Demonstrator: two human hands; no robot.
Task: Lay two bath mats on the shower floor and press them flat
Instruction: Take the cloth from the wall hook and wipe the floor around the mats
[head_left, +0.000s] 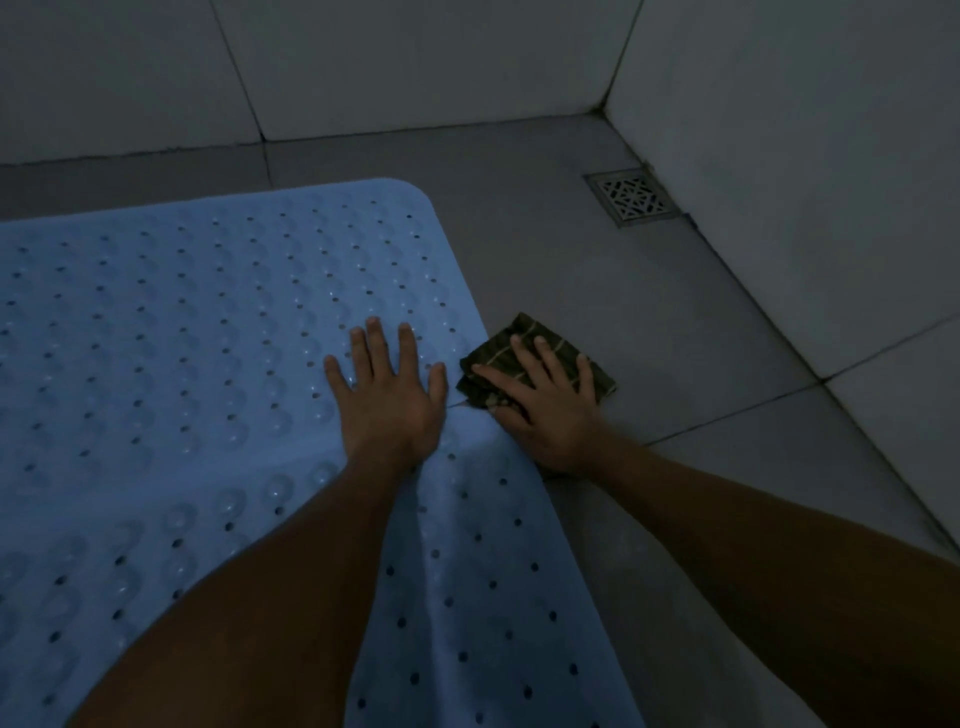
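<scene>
A light blue bath mat (182, 338) with rows of holes and suction bumps lies on the grey shower floor (649, 322), filling the left and middle of the view. My left hand (387, 395) lies flat on it, fingers spread, near its right edge. A raised fold in the mat runs down just right of that hand. My right hand (545, 405) rests with fingers spread on a small dark folded cloth (540, 353) with light stripes, on the floor right beside the mat's edge. Only one mat is in view.
A square metal floor drain (634, 197) sits in the far right corner. Pale tiled walls (779, 156) close the floor at the back and on the right. Bare floor tiles lie between the mat and the right wall.
</scene>
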